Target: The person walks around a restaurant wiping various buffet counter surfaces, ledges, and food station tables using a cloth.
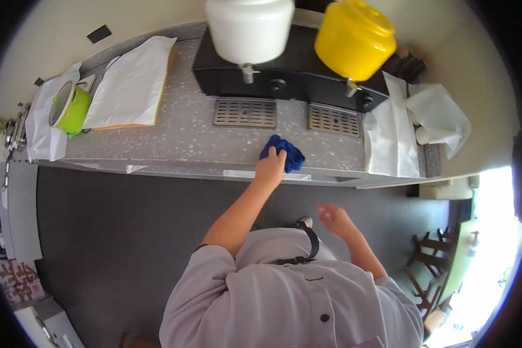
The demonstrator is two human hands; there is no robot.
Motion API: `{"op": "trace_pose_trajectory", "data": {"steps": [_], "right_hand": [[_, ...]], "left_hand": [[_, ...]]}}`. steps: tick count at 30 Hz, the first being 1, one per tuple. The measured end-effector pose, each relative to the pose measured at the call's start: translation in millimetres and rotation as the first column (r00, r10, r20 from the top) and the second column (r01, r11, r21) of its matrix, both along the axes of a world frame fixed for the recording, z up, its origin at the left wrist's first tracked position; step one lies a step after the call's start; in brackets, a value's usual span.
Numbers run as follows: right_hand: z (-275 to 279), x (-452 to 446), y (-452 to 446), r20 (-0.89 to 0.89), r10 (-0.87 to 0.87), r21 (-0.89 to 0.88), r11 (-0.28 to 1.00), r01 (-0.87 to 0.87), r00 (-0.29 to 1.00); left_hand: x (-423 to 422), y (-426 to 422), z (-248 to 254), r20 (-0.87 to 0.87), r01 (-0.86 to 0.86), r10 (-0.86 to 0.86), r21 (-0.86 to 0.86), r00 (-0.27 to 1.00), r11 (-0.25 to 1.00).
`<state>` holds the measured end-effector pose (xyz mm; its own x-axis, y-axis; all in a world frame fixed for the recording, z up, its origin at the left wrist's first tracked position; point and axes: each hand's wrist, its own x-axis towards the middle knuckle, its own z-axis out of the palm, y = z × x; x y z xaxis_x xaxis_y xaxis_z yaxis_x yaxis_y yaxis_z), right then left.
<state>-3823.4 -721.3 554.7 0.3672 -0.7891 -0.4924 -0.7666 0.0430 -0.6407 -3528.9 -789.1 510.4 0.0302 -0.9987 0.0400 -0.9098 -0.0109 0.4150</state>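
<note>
My left hand [271, 166] is closed over a crumpled blue cloth [290, 155] and presses it on the front part of the speckled grey counter [185, 136]. Just behind the cloth lies a slotted metal drip tray [245, 113], with a second drip tray [334, 120] to its right. Over the dark floor, in front of my body, my right hand [334, 220] hangs in the air with nothing visible in it. Its fingers are loosely bent and slightly blurred.
A white dispenser [250, 29] and a yellow dispenser [355, 40], both with taps, stand on a black base [223, 78]. White sheeting [127, 84] and a green pot [74, 110] are at left. More white sheeting [391, 133] lies at right. Wooden folding chairs [432, 255] stand near the bright doorway.
</note>
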Motion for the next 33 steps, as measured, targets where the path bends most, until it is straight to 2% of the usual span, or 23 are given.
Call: {"op": "trace_pose_trajectory", "data": {"steps": [2,5,8,9,11,13,14,17,20,22,24,26,29,32,33], "right_hand": [[7,63,-22,0.107,0.016,-0.247,0.969,0.011,0.994],[-5,149,-53,0.107,0.173,-0.508,0.856,-0.096,0.979],[-16,238,-71,0.085,0.282,-0.654,0.739,-0.160,0.956],[-21,258,-76,0.073,0.322,-0.685,0.704,-0.187,0.944],[-34,284,-85,-0.096,0.317,-0.699,0.654,-0.290,0.944],[-40,304,-92,-0.265,0.298,-0.676,0.621,-0.397,0.917],[-41,309,-93,-0.270,0.312,-0.690,0.597,-0.410,0.911],[-47,313,-90,-0.317,0.379,-0.691,0.536,-0.485,0.869],[-31,309,-100,-0.397,0.488,-0.674,0.420,-0.608,0.777],[-30,295,-106,-0.358,0.410,-0.623,0.564,-0.542,0.839],[-32,286,-103,-0.372,0.369,-0.589,0.615,-0.524,0.852],[-62,275,-103,-0.365,0.405,-0.626,0.560,-0.543,0.838],[-72,291,-101,-0.468,0.472,-0.555,0.500,-0.664,0.747],[-57,338,-89,-0.406,0.508,-0.521,0.554,-0.649,0.760],[-51,358,-87,-0.357,0.527,-0.531,0.565,-0.631,0.772]], "left_hand": [[27,15,-6,-0.020,0.002,-0.001,0.013,1.000,1.000],[68,27,5,-0.021,-0.087,0.088,0.031,0.996,0.996],[104,34,-14,-0.255,-0.028,-0.008,-0.136,0.967,0.990],[113,38,-15,-0.324,-0.042,-0.004,-0.137,0.946,0.990],[136,51,-14,-0.448,-0.067,0.000,-0.133,0.894,0.989],[162,71,-14,-0.436,-0.012,-0.056,-0.151,0.898,0.988],[175,82,-14,-0.430,0.015,-0.084,-0.160,0.899,0.987],[213,119,-19,-0.622,-0.134,0.062,-0.069,0.781,0.989],[257,164,-33,-0.572,-0.172,0.245,0.179,0.783,0.969],[279,199,-30,-0.524,-0.291,0.362,0.216,0.771,0.932],[293,240,-46,-0.466,-0.419,0.553,0.366,0.691,0.831],[298,289,-80,-0.392,-0.518,0.751,0.552,0.531,0.654],[293,354,-115,-0.165,-0.640,0.821,0.551,0.546,0.536],[300,373,-112,-0.196,-0.747,0.924,0.546,0.328,0.381],[304,380,-116,-0.229,-0.732,0.920,0.557,0.318,0.392]]}}
